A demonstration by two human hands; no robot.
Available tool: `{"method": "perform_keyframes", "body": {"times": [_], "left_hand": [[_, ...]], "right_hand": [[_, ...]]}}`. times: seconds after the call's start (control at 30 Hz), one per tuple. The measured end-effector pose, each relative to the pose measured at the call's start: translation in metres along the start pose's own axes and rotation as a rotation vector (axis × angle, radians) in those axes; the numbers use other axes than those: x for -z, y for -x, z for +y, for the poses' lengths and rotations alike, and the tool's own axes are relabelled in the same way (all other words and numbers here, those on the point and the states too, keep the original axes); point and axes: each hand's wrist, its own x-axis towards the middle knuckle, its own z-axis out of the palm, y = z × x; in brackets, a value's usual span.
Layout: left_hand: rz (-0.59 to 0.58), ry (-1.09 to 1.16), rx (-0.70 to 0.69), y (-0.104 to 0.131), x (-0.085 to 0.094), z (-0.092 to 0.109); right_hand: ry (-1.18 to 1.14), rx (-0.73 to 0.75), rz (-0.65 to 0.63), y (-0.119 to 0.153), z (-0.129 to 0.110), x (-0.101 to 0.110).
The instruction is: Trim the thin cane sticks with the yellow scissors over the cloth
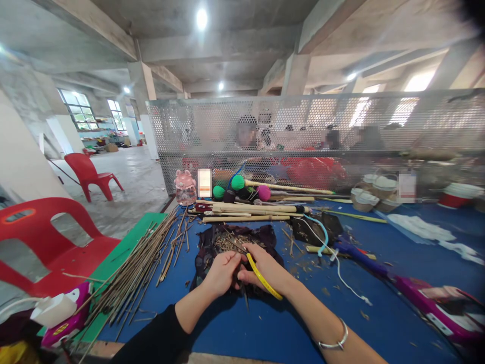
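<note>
My right hand (261, 265) is closed around yellow-handled shears (264, 278), with the handle lying across the back of the fingers. A dark, narrow blade-like part points up and left from that hand. My left hand (223, 273) meets it, thumb and fingers pinched on a thin dark stick (246, 298) whose end sticks out below; most of it is hidden by the fingers. Beneath both hands a dark, crumpled cloth (200, 253) is spread on the blue tabletop (273, 336). Short chopped brown pieces (229, 241) lie heaped in it.
Long thin sticks (132, 270) lie in a loose bundle at left. Thicker pale canes (250, 208) and colored balls (238, 182) lie behind the cloth. A pink bottle (185, 188) stands by the perforated metal screen (212, 121). Purple power strips (428, 303) flank the table; red chairs (79, 253) stand left.
</note>
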Motion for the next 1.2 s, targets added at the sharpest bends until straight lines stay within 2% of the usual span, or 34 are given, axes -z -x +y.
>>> {"method": "perform_keyframes", "body": {"times": [0.1,0.23,0.43,0.63,0.77,0.87,1.0,1.2], "left_hand": [[-0.012,-0.028,-0.007,0.000,0.001,-0.001],[-0.035,-0.064,0.000,-0.002,0.003,-0.002],[-0.011,-0.058,0.028,-0.004,0.004,-0.003],[0.041,-0.039,0.095,-0.004,0.002,0.000],[0.081,-0.123,0.024,-0.004,0.004,0.001],[0.129,-0.192,-0.030,-0.003,0.005,0.001],[0.199,-0.233,-0.004,-0.003,0.006,0.001],[0.220,-0.203,-0.029,-0.005,0.005,-0.001]], "right_hand": [[-0.007,-0.003,0.009,0.000,-0.003,0.002],[-0.026,-0.049,-0.043,0.001,-0.009,0.005],[-0.001,-0.128,-0.071,0.002,-0.010,0.003],[0.094,-0.166,0.010,-0.001,-0.002,-0.005],[0.207,-0.176,0.026,-0.001,-0.005,-0.005],[0.242,-0.154,0.038,0.000,-0.007,-0.005],[0.203,-0.072,0.059,0.000,-0.007,-0.007],[0.196,-0.014,0.094,-0.001,-0.004,-0.013]]}}
